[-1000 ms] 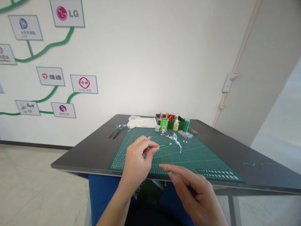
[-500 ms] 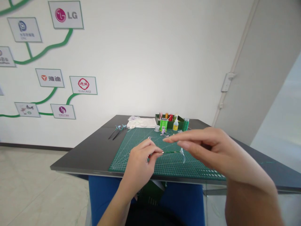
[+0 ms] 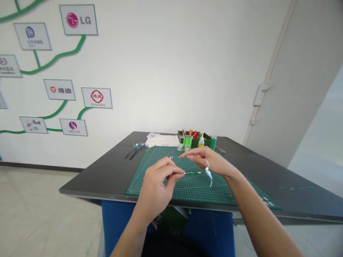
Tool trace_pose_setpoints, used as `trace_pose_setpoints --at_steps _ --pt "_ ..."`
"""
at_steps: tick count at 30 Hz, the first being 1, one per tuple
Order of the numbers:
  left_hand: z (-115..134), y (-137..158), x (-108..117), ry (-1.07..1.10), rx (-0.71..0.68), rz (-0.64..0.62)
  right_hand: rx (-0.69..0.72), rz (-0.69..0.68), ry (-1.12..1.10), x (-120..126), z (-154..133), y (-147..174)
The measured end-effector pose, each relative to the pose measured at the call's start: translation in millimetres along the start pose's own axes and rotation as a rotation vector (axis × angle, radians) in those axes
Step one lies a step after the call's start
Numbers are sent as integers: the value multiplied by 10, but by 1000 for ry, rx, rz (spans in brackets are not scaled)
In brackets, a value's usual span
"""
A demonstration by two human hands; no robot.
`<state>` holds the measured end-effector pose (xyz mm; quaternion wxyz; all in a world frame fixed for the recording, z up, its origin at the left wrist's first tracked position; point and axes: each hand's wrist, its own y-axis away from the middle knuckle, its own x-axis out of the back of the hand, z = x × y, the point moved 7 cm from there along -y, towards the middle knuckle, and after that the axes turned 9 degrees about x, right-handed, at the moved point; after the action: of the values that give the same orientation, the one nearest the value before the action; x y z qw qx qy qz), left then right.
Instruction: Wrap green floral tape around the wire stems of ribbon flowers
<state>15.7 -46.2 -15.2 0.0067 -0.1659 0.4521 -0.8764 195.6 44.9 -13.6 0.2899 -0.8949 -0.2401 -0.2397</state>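
My left hand (image 3: 160, 180) pinches a thin green stick (image 3: 193, 173) between thumb and fingertips, holding it level above the green cutting mat (image 3: 150, 187). At the stick's right end hangs a pale blue ribbon bow (image 3: 208, 172) with loose tails. My right hand (image 3: 205, 157) reaches across above the stick, fingers stretched out and nothing visible in them. Close to its fingertips is a small pinkish loop (image 3: 171, 157) with a thin line running from it, lying on the mat. Part of the mat is hidden behind both hands.
Farther back stand a bright green can (image 3: 188, 142), a glue bottle (image 3: 201, 142) and a green tray (image 3: 207, 138) with thread spools. Dark stems with bluish flowers (image 3: 136, 151) lie at left, beside a white sheet (image 3: 168, 140). The table's front edge (image 3: 112, 198) is near me.
My right hand has moved away from me and to the left, from close to the camera to over the mat. My left hand still holds the green stick in much the same place.
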Motion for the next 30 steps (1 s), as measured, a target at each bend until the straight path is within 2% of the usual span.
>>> trace_pose_setpoints --at_steps 5,8,11,15,19,22,26,30 --pt "-112 -21 69 -48 37 63 -46 -68 -69 -478 243 303" --pt "-145 -30 69 -75 37 88 -86 -93 -103 -684 244 513" --pt "-167 -46 58 -87 41 96 -95 -95 -113 -754 147 671" --pt "-200 -71 44 -101 45 99 -12 -107 -70 -713 -101 778" --pt "-220 -75 22 -122 44 93 167 -186 -49 -665 -464 829" --pt "-210 -66 -16 -115 49 56 256 -182 -17 -554 -725 815" --pt "-148 -54 -48 -103 34 16 316 -139 9 -332 -1026 684" --pt "-78 -38 -52 -106 -3 9 255 -96 -8 -102 -1145 467"
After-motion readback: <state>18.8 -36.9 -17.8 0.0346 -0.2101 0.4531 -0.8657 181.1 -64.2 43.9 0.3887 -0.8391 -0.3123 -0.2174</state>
